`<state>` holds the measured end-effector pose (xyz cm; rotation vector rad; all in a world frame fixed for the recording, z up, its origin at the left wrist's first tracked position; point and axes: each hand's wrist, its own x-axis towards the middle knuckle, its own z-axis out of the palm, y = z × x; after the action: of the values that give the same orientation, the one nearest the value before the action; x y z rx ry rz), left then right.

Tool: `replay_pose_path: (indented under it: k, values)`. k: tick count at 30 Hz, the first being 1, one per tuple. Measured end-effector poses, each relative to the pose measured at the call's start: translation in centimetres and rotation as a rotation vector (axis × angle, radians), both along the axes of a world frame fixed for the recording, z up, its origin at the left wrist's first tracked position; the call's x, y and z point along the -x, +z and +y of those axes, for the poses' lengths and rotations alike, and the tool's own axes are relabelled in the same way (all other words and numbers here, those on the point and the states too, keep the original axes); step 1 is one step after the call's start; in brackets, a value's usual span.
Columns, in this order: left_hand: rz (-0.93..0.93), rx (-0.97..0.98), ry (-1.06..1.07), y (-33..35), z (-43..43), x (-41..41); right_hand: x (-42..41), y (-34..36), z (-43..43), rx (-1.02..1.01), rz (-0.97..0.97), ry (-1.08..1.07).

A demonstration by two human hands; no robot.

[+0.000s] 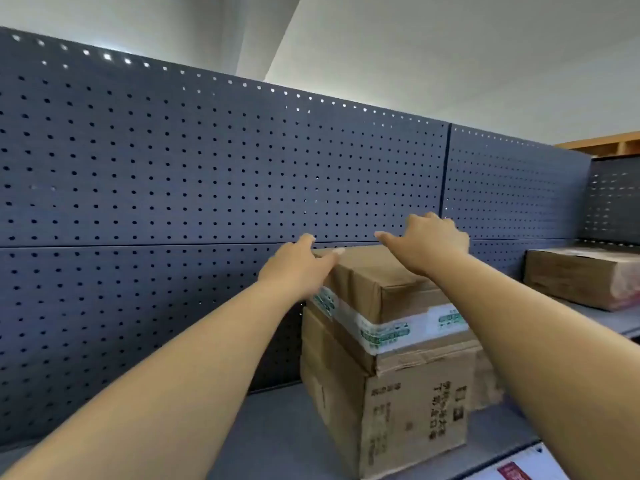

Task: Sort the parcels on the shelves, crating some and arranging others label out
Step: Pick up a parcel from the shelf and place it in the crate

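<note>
cardboard upper parcel (381,282), stacked on a larger carton (398,403) on the grey shelf (277,427), is being taken hold of, left hand (298,268) laid straight-fingered on its left corner, right hand (429,244) reached over the far edge with its grip not tellable, and a steady two-handed lift is judged to be called for next.

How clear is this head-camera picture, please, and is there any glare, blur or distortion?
Head view: backlight glows through the top holes of the dark grey perforated metal back panel; wide-angle distortion bows its upper edge; the left hand is motion-smeared at the fingertips; print on the lower brown cardboard box is soft, unreadable.
</note>
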<state>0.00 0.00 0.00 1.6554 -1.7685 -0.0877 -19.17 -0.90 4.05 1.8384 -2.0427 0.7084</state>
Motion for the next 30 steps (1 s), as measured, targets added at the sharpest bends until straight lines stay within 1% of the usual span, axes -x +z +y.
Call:
replay_pose_path:
  k: [4,5,8,10,14,17,23,30]
  values:
    - [0.183,-0.182,-0.039,-0.3,-1.2,2.9,3.4,-0.6,-1.2,-0.072,-0.024,-0.082]
    - [0.220,-0.213,-0.040,-0.5,-1.3,3.6,4.1,-0.9,-1.8,-0.090,-0.049,-0.071]
    - [0.375,-0.326,-0.044,-0.9,-2.0,4.9,5.2,-1.1,-2.7,-0.199,-0.205,-0.010]
    - [0.495,-0.375,-0.061,-1.0,-2.4,5.2,5.6,-1.1,-3.4,-0.272,-0.241,0.038]
    - [0.581,-0.353,-0.128,-0.6,-2.5,4.8,5.6,-1.0,-3.7,-0.267,-0.273,0.077]
    - [0.653,-0.348,-0.138,-0.5,-1.8,3.9,5.0,-0.9,-3.4,-0.241,-0.243,0.091]
    - [0.682,-0.302,-0.116,0.3,0.7,0.5,2.1,0.3,-2.1,-0.186,-0.161,0.127]
    - [0.587,-0.253,-0.086,0.9,5.1,-6.6,-4.1,0.8,0.3,-0.176,-0.057,0.173]
